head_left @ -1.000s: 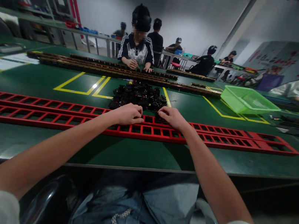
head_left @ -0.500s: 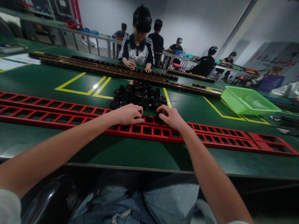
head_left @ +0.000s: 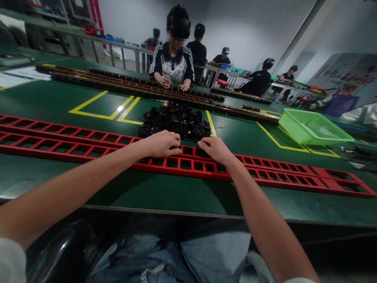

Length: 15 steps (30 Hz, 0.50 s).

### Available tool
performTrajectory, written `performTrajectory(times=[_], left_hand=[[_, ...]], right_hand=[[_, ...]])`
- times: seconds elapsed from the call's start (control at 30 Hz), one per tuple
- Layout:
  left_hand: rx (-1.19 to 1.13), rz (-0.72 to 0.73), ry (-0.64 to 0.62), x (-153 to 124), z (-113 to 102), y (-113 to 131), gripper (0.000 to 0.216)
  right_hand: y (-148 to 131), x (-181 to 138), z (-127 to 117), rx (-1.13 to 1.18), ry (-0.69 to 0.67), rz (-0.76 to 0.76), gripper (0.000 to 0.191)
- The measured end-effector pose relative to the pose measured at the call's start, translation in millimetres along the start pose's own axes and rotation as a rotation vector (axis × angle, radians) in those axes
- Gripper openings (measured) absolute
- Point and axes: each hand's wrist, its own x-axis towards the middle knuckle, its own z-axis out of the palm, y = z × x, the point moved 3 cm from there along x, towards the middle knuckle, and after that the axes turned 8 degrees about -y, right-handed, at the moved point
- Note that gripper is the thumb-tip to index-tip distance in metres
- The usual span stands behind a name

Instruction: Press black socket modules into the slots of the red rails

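Two long red ladder-like frames (head_left: 184, 172) lie side by side across the table in front of me. My left hand (head_left: 164, 144) rests over the far frame with its fingers curled together; whatever they may hold is hidden. To its right, my right hand (head_left: 216, 149) has its thumb and fingers closed on a small black part (head_left: 201, 152) at the far frame's openings. A heap of black parts (head_left: 177, 121), small and block-shaped, lies just beyond both hands.
A light green plastic basket (head_left: 314, 127) stands at the back right. Long dark strips (head_left: 140, 88) lie across the table's far side, where a co-worker (head_left: 174, 61) sits facing me. Yellow tape lines (head_left: 86, 114) mark the green tabletop (head_left: 173, 196). White papers (head_left: 9, 80) lie at left.
My right hand has shifted very slightly, its fingers now lower over the small black part. My left hand has barely moved; the red frames and the heap look the same.
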Motion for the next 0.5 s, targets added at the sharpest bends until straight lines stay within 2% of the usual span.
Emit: performTrajectory(times=[0.17,0.27,0.33,0.4,0.5], left_hand=[[0.017,-0.107,0.146,-1,-8,1,0.024],[0.044,-0.300,0.270,-5,-12,-6,0.016],[0.078,-0.451,0.328,-9,-12,-15,0.024],[0.101,-0.560,0.311,-12,-8,-23,0.031],[0.073,-0.610,0.191,-13,0,-31,0.036]], right_hand=[[-2,0,2,-0.076,0.022,0.076,0.025],[-5,0,2,-0.161,0.045,0.144,0.019],[-6,0,2,-0.172,0.043,0.156,0.018],[-6,0,3,-0.160,0.040,0.158,0.019],[-5,0,3,-0.137,0.054,0.172,0.018]])
